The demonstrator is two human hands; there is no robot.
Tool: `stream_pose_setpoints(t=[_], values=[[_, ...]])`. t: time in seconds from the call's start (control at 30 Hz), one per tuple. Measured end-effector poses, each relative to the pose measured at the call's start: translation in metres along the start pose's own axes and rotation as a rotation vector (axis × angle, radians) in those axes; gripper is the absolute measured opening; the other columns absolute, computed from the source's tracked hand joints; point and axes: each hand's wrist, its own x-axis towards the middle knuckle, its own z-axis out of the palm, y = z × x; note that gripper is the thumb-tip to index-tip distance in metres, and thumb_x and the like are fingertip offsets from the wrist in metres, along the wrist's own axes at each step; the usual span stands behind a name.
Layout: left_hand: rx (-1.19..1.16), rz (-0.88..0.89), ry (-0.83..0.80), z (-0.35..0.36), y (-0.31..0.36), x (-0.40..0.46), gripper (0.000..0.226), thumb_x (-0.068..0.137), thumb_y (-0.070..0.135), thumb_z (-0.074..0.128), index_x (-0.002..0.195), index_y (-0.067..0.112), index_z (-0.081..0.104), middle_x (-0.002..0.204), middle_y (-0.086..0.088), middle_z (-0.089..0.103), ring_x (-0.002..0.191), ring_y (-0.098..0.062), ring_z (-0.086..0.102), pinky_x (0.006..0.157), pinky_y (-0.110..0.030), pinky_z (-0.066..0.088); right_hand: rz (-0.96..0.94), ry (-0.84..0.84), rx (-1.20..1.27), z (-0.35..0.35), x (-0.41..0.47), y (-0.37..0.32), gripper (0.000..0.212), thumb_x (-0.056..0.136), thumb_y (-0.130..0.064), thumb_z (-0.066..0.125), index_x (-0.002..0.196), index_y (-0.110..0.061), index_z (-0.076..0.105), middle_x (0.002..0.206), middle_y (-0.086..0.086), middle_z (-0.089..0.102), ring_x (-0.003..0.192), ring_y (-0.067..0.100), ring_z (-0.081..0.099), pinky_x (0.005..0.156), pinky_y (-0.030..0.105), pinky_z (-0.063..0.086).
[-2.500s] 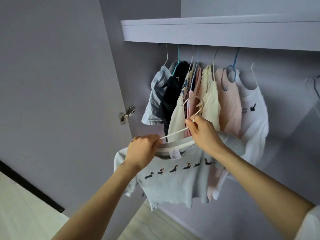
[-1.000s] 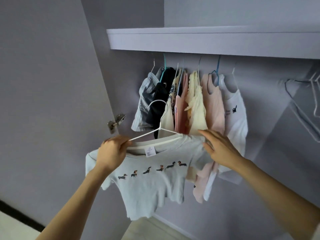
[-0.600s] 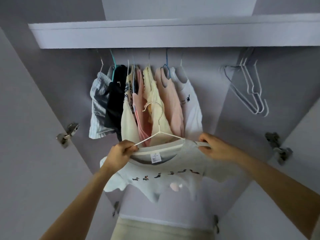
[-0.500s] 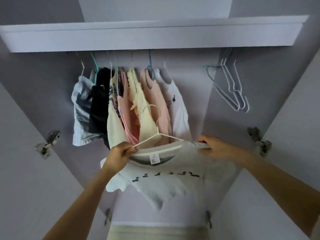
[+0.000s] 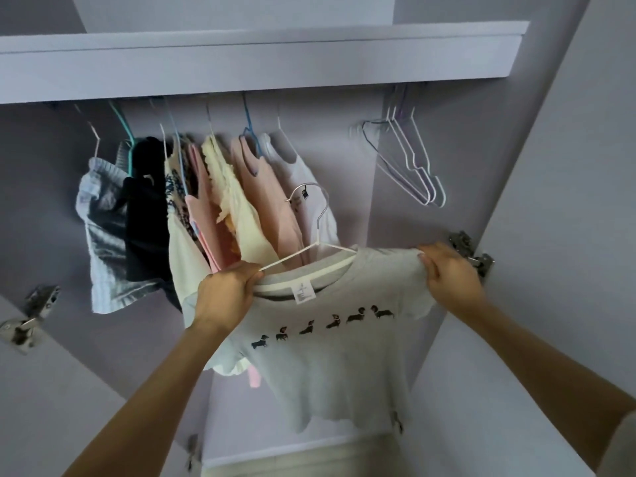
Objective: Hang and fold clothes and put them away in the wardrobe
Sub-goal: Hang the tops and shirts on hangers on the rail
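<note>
The wardrobe (image 5: 537,235) is open and fills the view, with lilac walls and a shelf (image 5: 261,60) across the top. Under the shelf hangs a row of clothes (image 5: 206,208): a pale blue piece at the left, then a black one, cream and pink ones, and a white top at the right end of the row. Well apart from them, to the right, a few bare hangers (image 5: 409,163) hang together.

In front of the row, lower than it, the person holds a light grey T-shirt (image 5: 337,352) on a white hanger (image 5: 315,232). The shirt faces the camera, its printed line of small dogs runs from lower left to upper right, and the shoulder line has the same tilt, with the right shoulder higher. Its long axis goes across the view, and the hem hangs down. The hook of the hanger points up and curls to the left, in front of the white top; it is below the shelf and is not on any rail.

The left hand (image 5: 225,294) is curled tight around the left arm of the hanger together with the shirt's shoulder. The right hand (image 5: 449,273) pinches the right shoulder of the shirt, with fingers bent over the cloth edge. Metal hinges (image 5: 471,249) sit on the wardrobe sides, one just behind the right hand.
</note>
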Motion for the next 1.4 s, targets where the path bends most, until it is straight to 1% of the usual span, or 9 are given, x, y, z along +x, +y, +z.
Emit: stream_pose_setpoints(t=[0.27, 0.5, 0.57, 0.67, 0.77, 0.93, 1.13, 1.23, 1.4], values=[[0.004, -0.017, 0.096, -0.023, 0.000, 0.005, 0.022, 0.086, 0.020, 0.051, 0.082, 0.013, 0.070, 0.082, -0.003, 0.071, 0.060, -0.030, 0.065, 0.051, -0.031, 0.048, 0.190, -0.306, -0.051, 0.014, 0.006, -0.002, 0.045, 0.095, -0.017, 0.044, 0.139, -0.019, 0.038, 0.140, 0.008, 0.046, 0.124, 0.032, 0.046, 0.101, 0.041, 0.037], [-0.056, -0.119, 0.085, -0.044, -0.026, -0.002, 0.030, 0.086, 0.028, 0.049, 0.089, 0.010, 0.074, 0.094, -0.007, 0.073, 0.078, -0.034, 0.068, 0.066, -0.041, 0.055, 0.207, -0.248, 0.095, 0.020, 0.026, -0.023, 0.032, 0.095, -0.024, 0.048, 0.126, -0.017, 0.051, 0.120, 0.011, 0.060, 0.111, 0.034, 0.055, 0.093, 0.041, 0.042], [-0.088, -0.130, 0.082, -0.046, -0.030, -0.005, 0.030, 0.086, 0.027, 0.050, 0.090, 0.009, 0.074, 0.095, -0.006, 0.073, 0.081, -0.032, 0.069, 0.069, -0.041, 0.056, 0.174, -0.214, 0.128, 0.023, 0.031, -0.028, 0.014, 0.093, -0.019, 0.051, 0.104, -0.021, 0.059, 0.109, 0.015, 0.062, 0.101, 0.034, 0.059, 0.089, 0.041, 0.043], [-0.129, -0.189, 0.096, -0.048, -0.038, -0.009, 0.018, 0.090, 0.017, 0.058, 0.091, 0.007, 0.074, 0.098, -0.006, 0.072, 0.087, -0.030, 0.068, 0.074, -0.038, 0.054, 0.177, -0.212, 0.123, 0.029, 0.036, -0.031, 0.031, 0.088, -0.006, 0.049, 0.065, -0.026, 0.045, 0.089, 0.014, 0.055, 0.081, 0.027, 0.052, 0.081, 0.040, 0.043], [-0.157, -0.258, 0.103, -0.052, -0.048, -0.013, 0.015, 0.090, 0.010, 0.059, 0.092, 0.006, 0.073, 0.101, -0.005, 0.071, 0.093, -0.027, 0.066, 0.079, -0.030, 0.047, 0.173, -0.124, 0.219, 0.034, 0.031, -0.037, 0.013, 0.088, -0.006, 0.052, 0.098, -0.011, 0.058, 0.098, 0.014, 0.057, 0.090, 0.032, 0.056, 0.082, 0.037, 0.041], [-0.197, -0.317, 0.102, -0.058, -0.051, -0.017, 0.016, 0.090, 0.012, 0.058, 0.091, 0.006, 0.073, 0.101, -0.004, 0.071, 0.095, -0.025, 0.065, 0.080, -0.028, 0.045, -0.010, -0.106, 0.371, 0.041, 0.026, -0.061, 0.066, 0.088, -0.011, 0.060, 0.145, -0.013, 0.026, 0.141, 0.010, 0.034, 0.113, 0.026, 0.049, 0.090, 0.028, 0.037], [-0.196, -0.332, 0.082, -0.069, -0.046, -0.024, 0.016, 0.091, 0.012, 0.058, 0.090, 0.009, 0.073, 0.098, 0.003, 0.069, 0.094, -0.023, 0.064, 0.077, -0.027, 0.042, 0.112, 0.040, 0.206, 0.053, 0.042, -0.055, 0.041, 0.095, -0.027, 0.037, 0.096, 0.006, 0.060, 0.091, 0.029, 0.064, 0.086, 0.046, 0.060, 0.071, 0.039, 0.042], [-0.071, -0.323, 0.055, -0.078, -0.046, -0.029, 0.017, 0.092, 0.014, 0.056, 0.093, 0.012, 0.073, 0.098, -0.001, 0.071, 0.092, -0.026, 0.064, 0.072, -0.027, 0.041, 0.164, 0.137, 0.210, 0.045, 0.049, -0.055, 0.026, 0.095, -0.008, 0.041, 0.099, 0.007, 0.061, 0.094, 0.035, 0.062, 0.090, 0.051, 0.057, 0.076, 0.044, 0.043], [0.036, -0.304, -0.016, -0.086, -0.055, -0.046, 0.016, 0.091, 0.014, 0.057, 0.089, 0.016, 0.073, 0.091, -0.004, 0.072, 0.085, -0.033, 0.065, 0.070, -0.032, 0.043, 0.330, 0.232, 0.335, 0.033, 0.063, -0.046, 0.041, 0.092, -0.021, 0.037, 0.106, 0.010, 0.060, 0.102, 0.036, 0.061, 0.098, 0.049, 0.056, 0.084, 0.046, 0.043]])
